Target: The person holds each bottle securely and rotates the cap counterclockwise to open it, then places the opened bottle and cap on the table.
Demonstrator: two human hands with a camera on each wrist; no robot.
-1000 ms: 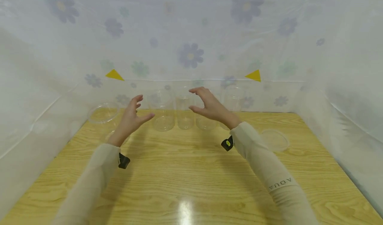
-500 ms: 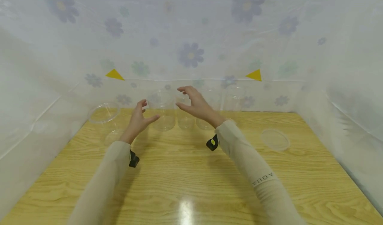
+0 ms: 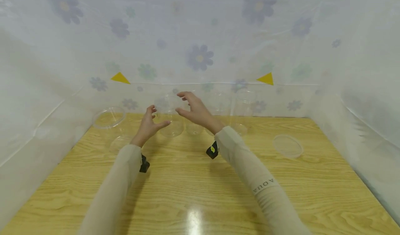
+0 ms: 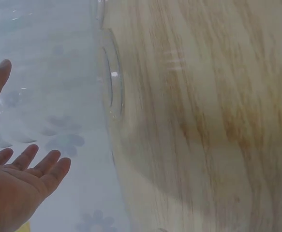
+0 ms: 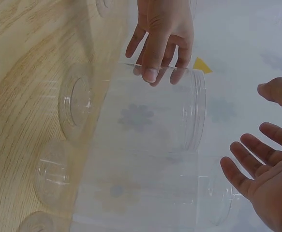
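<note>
1. A wooden table (image 3: 200,179) fills the foreground, walled on three sides by pale floral sheeting (image 3: 200,37) bearing two yellow triangles (image 3: 120,78).
2. Clear jars stand in a row at the table's far edge, against the sheeting; two more clear containers (image 3: 108,117) sit at far left.
3. The left hand (image 3: 149,125) and right hand (image 3: 195,110) flank the leftmost jar (image 3: 170,118) of that row, fingers spread and relaxed, gripping nothing.
4. In the right wrist view, the left fingertips (image 5: 150,72) lie at the jar's (image 5: 150,121) wall; whether they touch it cannot be told. The right hand (image 5: 266,179) is held apart from the jar's open mouth.
5. A clear lid (image 3: 287,145) lies flat near the table's right side, well apart from both hands.
6. A black wrist device (image 3: 212,150) hangs under each beige sleeve.
</note>
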